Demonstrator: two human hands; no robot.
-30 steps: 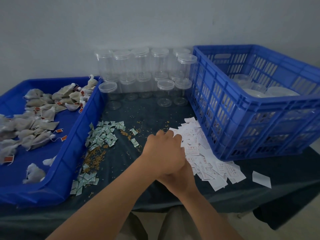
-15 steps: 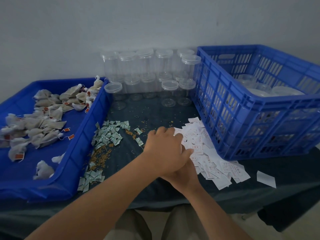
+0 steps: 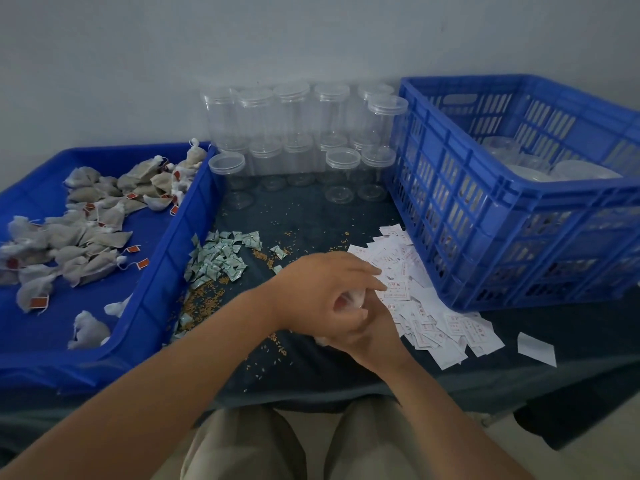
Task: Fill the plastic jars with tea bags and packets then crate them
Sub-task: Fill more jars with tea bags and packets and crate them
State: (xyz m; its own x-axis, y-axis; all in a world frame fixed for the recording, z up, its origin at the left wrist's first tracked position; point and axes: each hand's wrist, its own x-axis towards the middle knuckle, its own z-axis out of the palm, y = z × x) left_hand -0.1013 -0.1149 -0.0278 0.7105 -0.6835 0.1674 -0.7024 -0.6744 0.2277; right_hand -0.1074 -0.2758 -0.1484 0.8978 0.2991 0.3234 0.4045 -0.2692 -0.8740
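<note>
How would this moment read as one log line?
left hand: over right | right hand: holds white item | table jars: empty

I count one tray [image 3: 180,237], one crate [image 3: 450,202], a dozen-odd jars [image 3: 343,171], and three loose sorts: tea bags [image 3: 90,237], green packets [image 3: 221,261], white packets [image 3: 433,323].

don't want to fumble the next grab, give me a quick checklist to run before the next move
1. White packets in reach: ok, the pile lies right at the left hand.
2. What the hands hold: cannot tell. The right hand is mostly hidden under the left, and something white shows between them.
3. Tea bags stocked: ok, many lie in the blue tray.
4. Green packets available: ok, heaped beside the tray.
5. An open jar ready: cannot tell. The clear jars stand by the back wall, lids seemingly on.
</note>
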